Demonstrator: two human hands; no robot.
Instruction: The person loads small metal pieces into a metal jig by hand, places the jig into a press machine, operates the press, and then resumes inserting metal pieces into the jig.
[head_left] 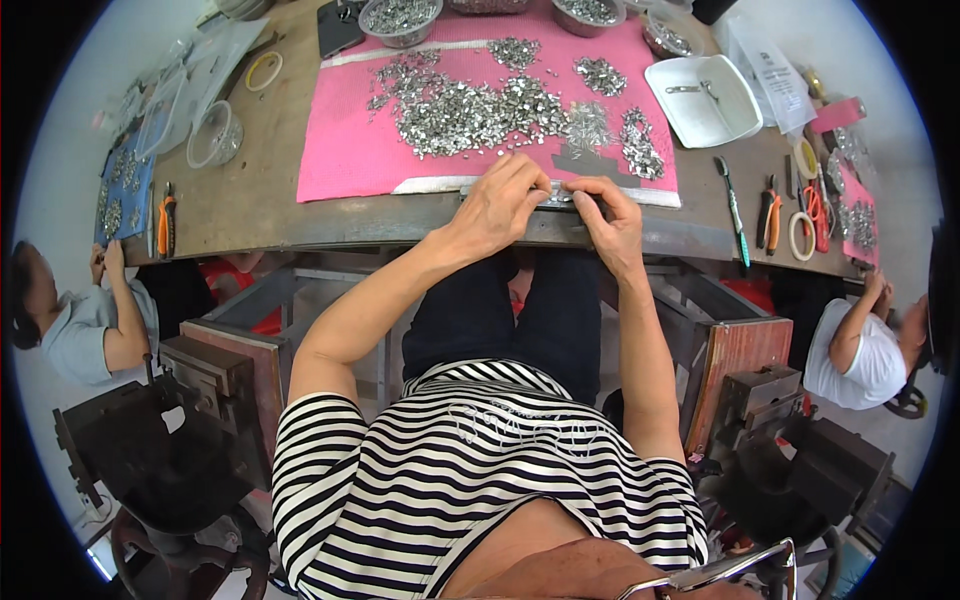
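Observation:
My left hand (pixel 502 207) and my right hand (pixel 612 222) meet at the front edge of the workbench, their fingertips a short way apart. Between them, a narrow silvery metal piece (pixel 560 199) lies along the mat's front border. The left fingers are pinched at its left part; the right thumb and index finger close at its right end. Whatever small part is in either pinch is too small to tell. Just beyond, a pink mat (pixel 340 125) bears a big heap of small shiny metal pieces (pixel 470 115), with smaller piles around it. A flat grey piece (pixel 595 168) lies beyond my right fingers.
Tubs of metal parts (pixel 400 22) line the far side. At right are a white tray (pixel 705 100), a green toothbrush (pixel 733 210), orange-handled pliers (pixel 769 215) and a tape roll (pixel 802 236). More pliers (pixel 166 222) lie left. Co-workers (pixel 100 320) sit on both sides.

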